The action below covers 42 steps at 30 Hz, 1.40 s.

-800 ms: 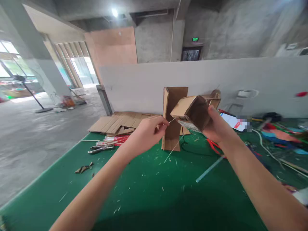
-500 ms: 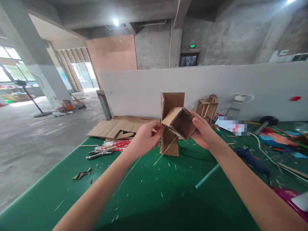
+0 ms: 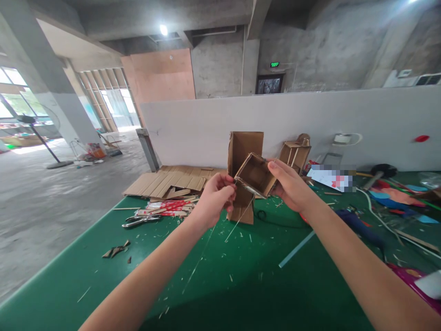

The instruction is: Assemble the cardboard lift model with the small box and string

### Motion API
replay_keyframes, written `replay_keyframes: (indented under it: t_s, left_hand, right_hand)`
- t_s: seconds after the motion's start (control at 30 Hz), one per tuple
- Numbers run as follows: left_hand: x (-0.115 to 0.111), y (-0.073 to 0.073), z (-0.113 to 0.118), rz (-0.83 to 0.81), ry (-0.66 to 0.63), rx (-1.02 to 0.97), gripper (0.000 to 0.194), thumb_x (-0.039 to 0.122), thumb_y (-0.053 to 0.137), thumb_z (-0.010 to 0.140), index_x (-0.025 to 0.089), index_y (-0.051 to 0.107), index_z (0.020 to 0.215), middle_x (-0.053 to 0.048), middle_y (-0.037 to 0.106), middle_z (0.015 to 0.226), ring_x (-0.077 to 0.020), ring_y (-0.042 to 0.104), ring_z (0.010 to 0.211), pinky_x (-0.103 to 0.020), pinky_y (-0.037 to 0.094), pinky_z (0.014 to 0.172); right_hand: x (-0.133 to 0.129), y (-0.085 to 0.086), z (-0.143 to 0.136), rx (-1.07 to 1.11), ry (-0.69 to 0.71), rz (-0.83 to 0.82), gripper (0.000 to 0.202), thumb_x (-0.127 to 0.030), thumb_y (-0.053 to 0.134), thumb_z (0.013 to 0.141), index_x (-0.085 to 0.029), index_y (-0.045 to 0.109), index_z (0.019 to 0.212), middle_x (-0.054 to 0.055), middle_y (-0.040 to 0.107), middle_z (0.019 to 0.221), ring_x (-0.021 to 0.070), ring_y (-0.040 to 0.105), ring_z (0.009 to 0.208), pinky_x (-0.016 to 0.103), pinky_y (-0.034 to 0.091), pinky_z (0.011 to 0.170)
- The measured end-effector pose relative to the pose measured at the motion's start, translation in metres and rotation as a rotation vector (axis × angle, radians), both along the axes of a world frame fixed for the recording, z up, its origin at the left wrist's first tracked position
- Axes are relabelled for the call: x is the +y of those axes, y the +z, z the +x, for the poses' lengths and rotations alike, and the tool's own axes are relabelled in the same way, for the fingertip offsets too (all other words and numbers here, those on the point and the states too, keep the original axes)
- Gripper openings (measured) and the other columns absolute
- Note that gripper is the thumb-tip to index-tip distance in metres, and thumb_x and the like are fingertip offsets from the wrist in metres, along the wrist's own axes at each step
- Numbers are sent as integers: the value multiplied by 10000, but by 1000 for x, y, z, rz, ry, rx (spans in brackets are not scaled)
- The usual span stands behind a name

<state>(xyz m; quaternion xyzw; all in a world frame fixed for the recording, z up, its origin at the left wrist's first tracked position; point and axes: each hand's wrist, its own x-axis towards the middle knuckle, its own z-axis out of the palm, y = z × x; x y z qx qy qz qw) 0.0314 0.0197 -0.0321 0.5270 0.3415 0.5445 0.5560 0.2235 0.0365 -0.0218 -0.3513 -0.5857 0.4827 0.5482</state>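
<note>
Green tabletop littered with pale scraps, white partition behind it, bare concrete beyond! Centre stage, a small open-topped cardboard box is up in the air, tilted, mouth turned toward us, in front of a tall folded cardboard piece standing on the table. Right hand has it clamped, thumb over the near rim, the other fingers partly hidden. And the left hand is right at the box's left corner, thumb and fingertips pinched together; whatever sits between them is too fine to make out.

Look below: a thin pale strand slants down from the box's underside, and a fainter filament trails under the left hand. Those two could cross and snag, and a tug might tear the thin corner or twist the box out of that one-sided hold. Squeeze too hard and the walls could buckle. The tall piece is close behind too; one careless knock might topple it. Pliers lie off to the left, well apart.
</note>
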Motion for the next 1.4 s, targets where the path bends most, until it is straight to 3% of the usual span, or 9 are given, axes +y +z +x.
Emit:
replay_keyframes:
  t_s: [0.23,0.47,0.87,1.4]
  left_hand:
    - [-2,-3,9,-78,18,-54,191,73,586,795,170,444,878,13,537,806,-104,631,614,-190,518,400]
    - [-2,-4,11,-71,9,-92,178,55,575,834,158,437,878,3,552,832,-148,692,712,-270,608,529]
    - [-2,-8,13,-88,54,-115,227,55,589,819,178,413,893,16,570,802,-141,684,641,-276,601,498]
    - [-2,-11,13,-61,63,-121,246,49,586,821,179,397,910,31,557,781,-140,690,631,-271,602,500]
  right_hand:
    - [-5,8,2,-119,-69,-67,405,-561,592,806,-264,626,1080,49,668,1025,198,642,806,278,547,492]
    - [-8,12,2,-148,-78,-82,406,-548,592,808,-258,615,1090,59,675,1038,205,640,808,300,553,510]
    - [-5,9,6,-163,-76,-61,437,-582,596,791,-246,635,1068,76,662,1081,218,630,858,253,502,462]
    - [-8,11,4,-165,-99,-47,356,-541,612,792,-266,647,1017,32,673,951,173,601,753,245,480,480]
